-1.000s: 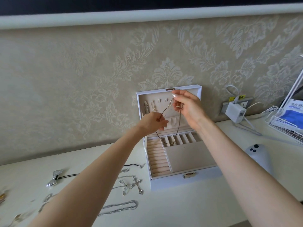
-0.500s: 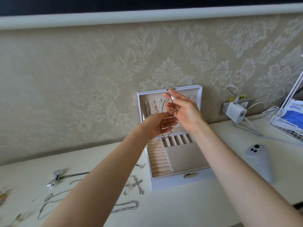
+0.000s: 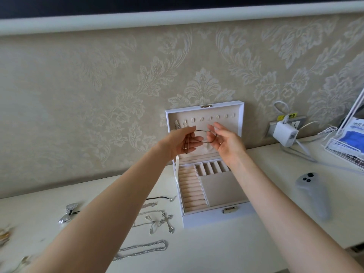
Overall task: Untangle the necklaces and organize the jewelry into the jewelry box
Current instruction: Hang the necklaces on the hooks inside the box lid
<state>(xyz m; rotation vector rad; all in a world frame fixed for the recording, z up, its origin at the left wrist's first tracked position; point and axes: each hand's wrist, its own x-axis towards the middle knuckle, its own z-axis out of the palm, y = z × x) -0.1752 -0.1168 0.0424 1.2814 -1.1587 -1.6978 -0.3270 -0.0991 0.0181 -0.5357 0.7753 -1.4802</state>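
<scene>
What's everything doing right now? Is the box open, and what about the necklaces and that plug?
jewelry box, open, lid standing up
dark necklace, in the air, stretched between both hands
left hand, pinching the dark necklace
right hand, fingers curled, necklace hooked on them
cross necklace, lying on the table
silver chain, lying on the table
charger, plugged in

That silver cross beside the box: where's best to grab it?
Probably pinch the cross by its long lower shaft, from above: it lies flat, that end is free, while its top meets chains crossing the loop pendant.
</scene>
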